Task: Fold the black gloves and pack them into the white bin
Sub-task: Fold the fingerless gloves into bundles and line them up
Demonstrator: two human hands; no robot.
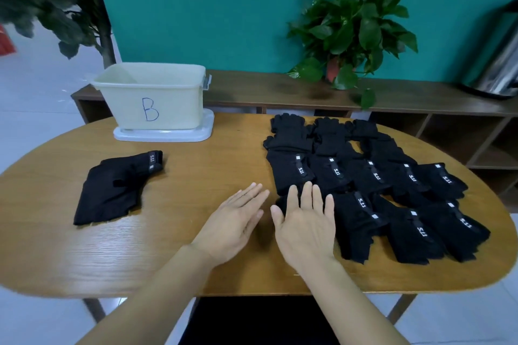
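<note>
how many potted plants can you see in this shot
2. One plant stands on the wooden shelf behind the table, right of the white bin. A larger plant is at the top left, its pot out of view.

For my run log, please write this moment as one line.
left hand: open, over table | right hand: open, fingertips at gloves | one glove apart | bin: no gloves seen inside

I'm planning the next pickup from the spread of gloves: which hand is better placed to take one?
Probably the right hand: its straight fingers already lie over the near edge of the glove spread. The left hand hovers open over bare table.
</note>
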